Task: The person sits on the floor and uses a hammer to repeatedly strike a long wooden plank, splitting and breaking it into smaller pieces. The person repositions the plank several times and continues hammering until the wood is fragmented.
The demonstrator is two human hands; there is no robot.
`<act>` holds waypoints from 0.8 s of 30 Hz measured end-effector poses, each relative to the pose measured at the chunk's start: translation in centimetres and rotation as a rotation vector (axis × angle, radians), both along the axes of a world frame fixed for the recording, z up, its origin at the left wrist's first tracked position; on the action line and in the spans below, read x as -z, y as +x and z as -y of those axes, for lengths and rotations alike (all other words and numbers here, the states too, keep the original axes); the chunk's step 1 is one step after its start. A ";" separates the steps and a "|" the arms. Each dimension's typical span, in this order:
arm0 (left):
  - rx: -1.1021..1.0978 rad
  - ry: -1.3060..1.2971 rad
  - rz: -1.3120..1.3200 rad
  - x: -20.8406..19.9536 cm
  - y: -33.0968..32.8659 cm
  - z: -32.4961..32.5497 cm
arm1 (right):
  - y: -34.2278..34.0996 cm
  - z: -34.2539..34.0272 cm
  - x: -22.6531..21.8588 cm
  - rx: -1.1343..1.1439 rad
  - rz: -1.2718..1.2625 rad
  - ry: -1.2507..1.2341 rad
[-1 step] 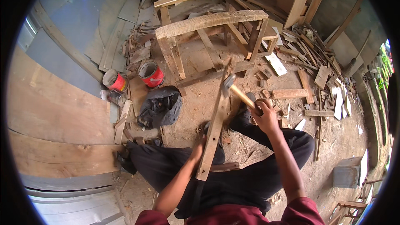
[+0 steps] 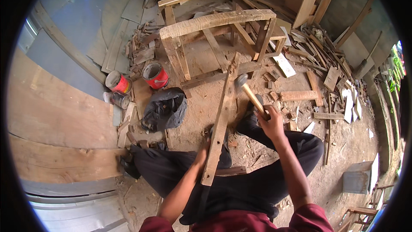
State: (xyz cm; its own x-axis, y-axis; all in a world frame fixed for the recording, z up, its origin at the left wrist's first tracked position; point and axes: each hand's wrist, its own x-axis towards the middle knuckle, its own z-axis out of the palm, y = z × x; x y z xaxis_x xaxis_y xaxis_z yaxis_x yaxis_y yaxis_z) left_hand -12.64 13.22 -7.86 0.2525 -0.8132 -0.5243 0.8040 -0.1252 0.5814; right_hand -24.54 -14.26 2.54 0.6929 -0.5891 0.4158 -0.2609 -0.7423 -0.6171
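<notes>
Workshop with a dirt-coloured floor (image 2: 339, 139), strewn with chips and offcuts. Clock centred on the view, 12 at the top edge. A curved-rail wooden chair frame (image 2: 219, 20) stands toward 12 o'clock; a red paint can (image 2: 155, 76) sits at 10, a black plastic bag (image 2: 151, 120) at 9.

Work piece: a long wooden bar (image 2: 221, 122), running from 1 o'clock down to 6, angled across the seated person's lap. Two dark holes show in its lower half; its far end looks ragged. A claw or plain hammer (image 2: 252, 95) (head type not resolved) has its head at 2 o'clock, just beside the bar's right edge; contact cannot be told.

Risks, judged: the far end shows no clear prop, so a blow there could twist or kick the bar. A glancing blow off the narrow edge could carry toward the bent right leg (image 2: 307, 149), near the handle.

Grip: right grip (image 2: 271, 122), between 3 and 4 o'clock, is closed around the hammer handle's lower end. Left grip (image 2: 203, 157), at 6, clasps the bar's left edge; fingertips hidden, so pressure and exact opening are unknown.
</notes>
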 end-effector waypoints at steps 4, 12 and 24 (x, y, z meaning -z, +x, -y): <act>-0.064 -0.150 -0.134 -1.7 1.8 2.4 | 2.3 -3.5 3.0 0.077 0.248 0.607; -0.244 -0.204 0.022 8.3 4.8 8.0 | 3.1 -5.3 1.8 0.176 0.147 1.125; -0.273 0.055 -0.147 14.4 -0.2 7.7 | 1.8 -8.4 8.8 0.012 -0.388 1.137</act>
